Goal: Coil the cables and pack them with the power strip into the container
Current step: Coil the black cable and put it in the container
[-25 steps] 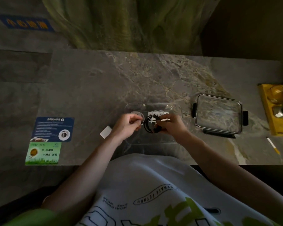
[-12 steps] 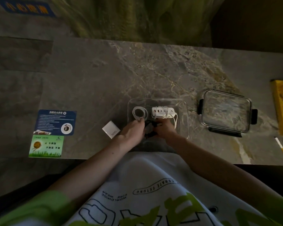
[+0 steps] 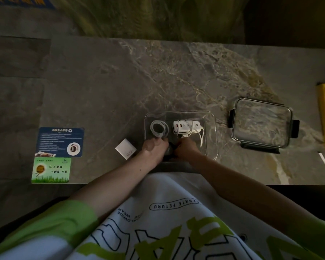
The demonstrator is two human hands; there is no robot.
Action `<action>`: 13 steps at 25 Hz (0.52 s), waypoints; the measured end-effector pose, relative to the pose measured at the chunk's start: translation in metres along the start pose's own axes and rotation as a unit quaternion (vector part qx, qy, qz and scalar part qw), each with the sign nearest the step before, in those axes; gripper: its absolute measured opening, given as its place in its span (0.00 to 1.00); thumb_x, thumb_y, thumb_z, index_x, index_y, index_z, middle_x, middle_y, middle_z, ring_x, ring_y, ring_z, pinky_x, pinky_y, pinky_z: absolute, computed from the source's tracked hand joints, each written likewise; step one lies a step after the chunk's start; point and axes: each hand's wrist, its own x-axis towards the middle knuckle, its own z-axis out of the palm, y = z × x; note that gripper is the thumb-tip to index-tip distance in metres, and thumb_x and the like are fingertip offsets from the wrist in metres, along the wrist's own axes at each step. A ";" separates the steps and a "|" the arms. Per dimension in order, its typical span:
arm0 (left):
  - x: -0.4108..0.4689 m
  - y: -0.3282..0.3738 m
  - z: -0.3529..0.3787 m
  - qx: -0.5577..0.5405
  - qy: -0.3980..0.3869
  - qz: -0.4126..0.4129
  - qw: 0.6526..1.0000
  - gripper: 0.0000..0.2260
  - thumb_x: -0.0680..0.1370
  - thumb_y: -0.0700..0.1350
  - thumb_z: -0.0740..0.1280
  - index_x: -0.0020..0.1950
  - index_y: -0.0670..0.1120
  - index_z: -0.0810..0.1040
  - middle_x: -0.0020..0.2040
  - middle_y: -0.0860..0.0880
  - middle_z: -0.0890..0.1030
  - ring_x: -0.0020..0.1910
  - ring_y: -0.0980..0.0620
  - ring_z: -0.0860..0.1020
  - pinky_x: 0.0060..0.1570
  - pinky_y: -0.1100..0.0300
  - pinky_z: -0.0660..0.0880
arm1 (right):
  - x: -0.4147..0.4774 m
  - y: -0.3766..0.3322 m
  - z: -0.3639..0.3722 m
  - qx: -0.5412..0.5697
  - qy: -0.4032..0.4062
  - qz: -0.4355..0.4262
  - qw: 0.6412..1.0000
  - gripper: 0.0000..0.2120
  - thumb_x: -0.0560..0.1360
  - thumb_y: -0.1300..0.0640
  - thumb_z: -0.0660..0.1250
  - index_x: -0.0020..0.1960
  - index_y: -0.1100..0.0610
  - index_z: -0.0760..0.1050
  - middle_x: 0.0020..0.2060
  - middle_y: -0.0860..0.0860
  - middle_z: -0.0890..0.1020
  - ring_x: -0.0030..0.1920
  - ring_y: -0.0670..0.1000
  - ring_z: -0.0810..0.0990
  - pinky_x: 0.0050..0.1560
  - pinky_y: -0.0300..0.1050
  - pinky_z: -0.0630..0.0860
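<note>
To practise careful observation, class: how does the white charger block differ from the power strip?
The charger block lies on the table, left of the container; the power strip lies inside it. The charger block is short and squarish; the power strip is longer, with a row of ports. The power strip has a white cord looped over it; the charger block shows none. Both are white.

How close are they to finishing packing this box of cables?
Well along. Done: a white coiled cable and the power strip lie in the clear container. In hand: the left hand and right hand hold a black cable at its near edge. Left: settling that inside, perhaps adding the white charger beside the container, and fitting the lid, which sits apart on the right.
</note>
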 end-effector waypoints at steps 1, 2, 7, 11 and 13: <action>0.002 0.000 -0.001 -0.008 -0.008 0.003 1.000 0.20 0.76 0.36 0.65 0.67 0.42 0.68 0.59 0.42 0.79 0.56 0.42 0.80 0.49 0.50 0.77 | 0.001 0.000 0.000 -0.006 -0.005 0.001 1.000 0.13 0.71 0.60 0.70 0.55 0.61 0.81 0.52 0.60 0.84 0.55 0.59 0.82 0.52 0.48 0.79; 0.003 -0.001 -0.003 -0.024 -0.014 0.006 1.000 0.20 0.75 0.36 0.65 0.67 0.42 0.67 0.59 0.42 0.79 0.56 0.41 0.80 0.48 0.49 0.76 | 0.003 0.000 -0.001 -0.010 -0.009 0.001 1.000 0.13 0.71 0.59 0.70 0.55 0.61 0.81 0.52 0.59 0.84 0.55 0.58 0.82 0.52 0.47 0.79; 0.001 -0.001 -0.007 -0.048 -0.007 0.010 0.999 0.16 0.77 0.35 0.62 0.65 0.41 0.70 0.60 0.41 0.77 0.56 0.40 0.79 0.50 0.49 0.76 | 0.006 0.000 0.000 -0.018 -0.029 -0.018 0.999 0.14 0.72 0.58 0.72 0.56 0.61 0.81 0.53 0.59 0.84 0.55 0.58 0.82 0.57 0.49 0.78; 0.000 -0.005 -0.007 -0.061 -0.021 0.026 0.998 0.13 0.76 0.34 0.63 0.61 0.41 0.74 0.59 0.41 0.77 0.57 0.40 0.78 0.52 0.50 0.75 | 0.005 0.002 -0.003 -0.018 -0.048 -0.038 0.998 0.14 0.71 0.60 0.72 0.56 0.61 0.81 0.52 0.59 0.84 0.55 0.58 0.82 0.55 0.50 0.79; -0.001 -0.007 -0.011 -0.072 -0.027 0.038 0.996 0.12 0.76 0.35 0.63 0.60 0.41 0.75 0.60 0.41 0.77 0.58 0.40 0.78 0.53 0.50 0.75 | 0.002 0.002 -0.005 -0.019 -0.057 -0.048 0.997 0.14 0.71 0.61 0.72 0.56 0.61 0.80 0.52 0.59 0.84 0.55 0.57 0.81 0.54 0.49 0.77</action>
